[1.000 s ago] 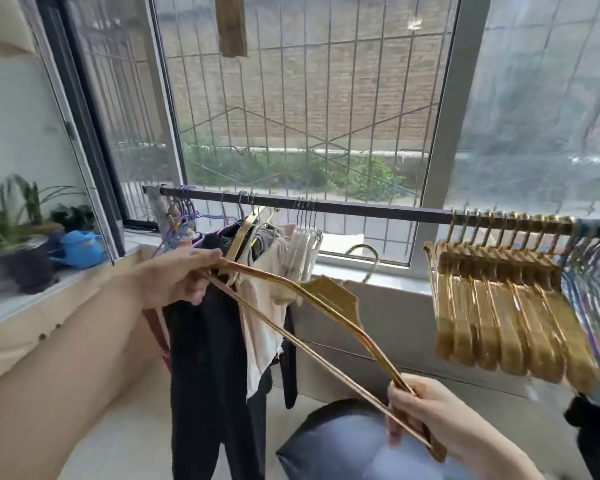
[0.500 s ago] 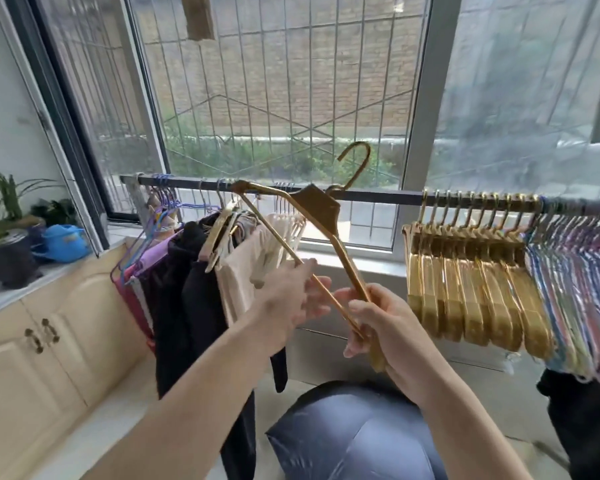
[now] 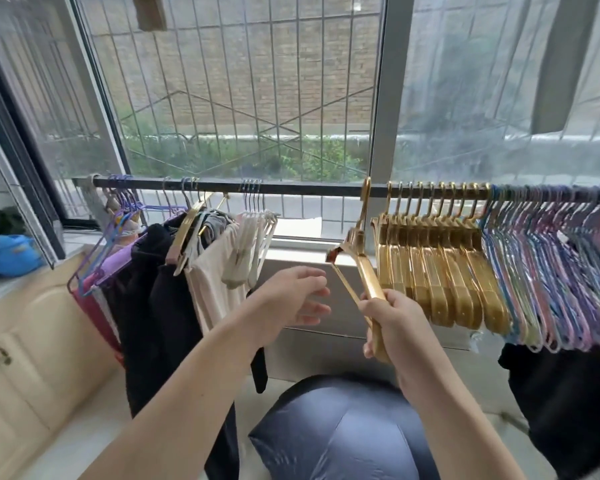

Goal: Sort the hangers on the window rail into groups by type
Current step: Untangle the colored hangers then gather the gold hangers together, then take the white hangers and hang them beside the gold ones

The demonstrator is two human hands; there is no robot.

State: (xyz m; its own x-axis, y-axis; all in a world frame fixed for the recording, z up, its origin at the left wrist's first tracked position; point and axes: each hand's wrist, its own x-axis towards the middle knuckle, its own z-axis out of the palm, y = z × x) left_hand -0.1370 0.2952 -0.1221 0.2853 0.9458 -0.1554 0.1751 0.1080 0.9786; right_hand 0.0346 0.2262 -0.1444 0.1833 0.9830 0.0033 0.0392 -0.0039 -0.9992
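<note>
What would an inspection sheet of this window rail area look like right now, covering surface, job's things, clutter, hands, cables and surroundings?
Surface: dark window rail spans the window.
Job's things: gold hanger hooked on the rail beside the gold hanger group; pastel wire hangers bunched at right; white hangers and mixed hangers with clothes at left.
Clutter: blue-grey umbrella below; blue watering can on the sill.
Hands: right hand grips the gold hanger's arm; left hand open, holding nothing.
Cables: nothing seen.
Surroundings: window grille, brick wall outside, cream cabinet at left.
</note>
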